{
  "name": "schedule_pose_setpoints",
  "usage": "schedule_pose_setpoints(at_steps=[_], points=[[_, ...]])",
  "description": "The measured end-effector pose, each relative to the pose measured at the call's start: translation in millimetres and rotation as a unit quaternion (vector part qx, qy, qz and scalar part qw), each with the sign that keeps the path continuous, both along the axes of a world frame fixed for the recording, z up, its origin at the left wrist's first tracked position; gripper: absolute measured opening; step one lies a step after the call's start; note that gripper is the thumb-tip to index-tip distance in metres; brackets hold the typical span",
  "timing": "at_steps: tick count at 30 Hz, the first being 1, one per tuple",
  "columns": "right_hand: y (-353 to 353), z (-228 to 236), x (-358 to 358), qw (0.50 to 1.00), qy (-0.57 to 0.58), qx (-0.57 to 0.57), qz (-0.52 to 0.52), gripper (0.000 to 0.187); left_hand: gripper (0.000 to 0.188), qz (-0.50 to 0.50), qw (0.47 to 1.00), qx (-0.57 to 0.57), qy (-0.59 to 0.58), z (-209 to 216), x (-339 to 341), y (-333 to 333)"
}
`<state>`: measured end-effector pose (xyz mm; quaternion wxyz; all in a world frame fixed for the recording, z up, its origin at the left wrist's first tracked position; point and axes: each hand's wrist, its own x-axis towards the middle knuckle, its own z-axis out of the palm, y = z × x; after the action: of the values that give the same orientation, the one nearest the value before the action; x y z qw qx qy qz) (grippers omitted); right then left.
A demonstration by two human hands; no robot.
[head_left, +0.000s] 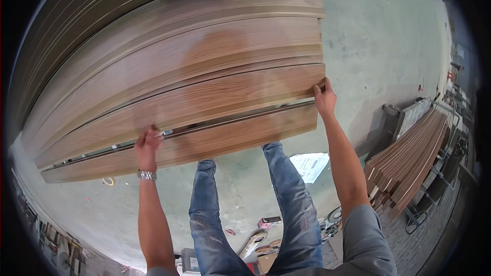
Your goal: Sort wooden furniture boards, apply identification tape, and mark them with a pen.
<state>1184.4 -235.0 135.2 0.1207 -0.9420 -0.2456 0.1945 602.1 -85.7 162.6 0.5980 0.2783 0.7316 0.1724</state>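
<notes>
A long wood-grain board (pixel 220 91) lies across the view in front of me. My right hand (pixel 325 98) grips its right end at the near corner, thumb and fingers closed on the edge. At the board's near edge, toward the left, is my left hand (pixel 148 147), wearing a metal-band watch (pixel 147 175). Its fingers are curled together and slightly blurred; what they hold, if anything, I cannot make out. A narrower wood-grain board (pixel 245 130) lies nearest my legs, with a dark gap between the two.
More wood-grain boards (pixel 204 41) lie beyond, with dark brown panels (pixel 92 5) behind them. At right, a stack of brown strips (pixel 409 153) rests on a metal rack. A printed sheet (pixel 310 166), a tape roll (pixel 108 181) and a small pink box (pixel 269 222) are on the floor.
</notes>
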Motion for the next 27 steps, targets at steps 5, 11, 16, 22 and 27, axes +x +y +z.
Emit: schedule_pose_setpoints(at_steps=[5, 11, 16, 22, 27], points=[[8.6, 9.0, 5.9, 1.0, 0.017, -0.016, -0.005, 0.055, 0.034, 0.021, 0.999, -0.017, -0.039, -15.7, 28.8, -54.4], [-16.2, -6.1, 39.9, 0.997, 0.067, 0.038, -0.023, 0.048, 0.038, 0.075, 0.996, -0.054, 0.0, -26.4, 116.3, -72.4], [-1.7, -3.6, 11.2, 0.989, 0.107, 0.069, -0.071, 0.046, 0.036, -0.023, 0.999, -0.007, 0.049, -33.3, 104.1, -65.9], [-3.5, 0.7, 17.6, 0.995, 0.062, 0.043, -0.071, 0.051, 0.041, -0.271, 0.948, 0.103, 0.133, -38.0, 112.5, -68.4], [80.9, 36.6, 6.0, 0.969, -0.124, 0.21, 0.04, 0.05, 0.035, -0.254, 0.96, 0.046, 0.107, -27.6, 93.1, -48.4]])
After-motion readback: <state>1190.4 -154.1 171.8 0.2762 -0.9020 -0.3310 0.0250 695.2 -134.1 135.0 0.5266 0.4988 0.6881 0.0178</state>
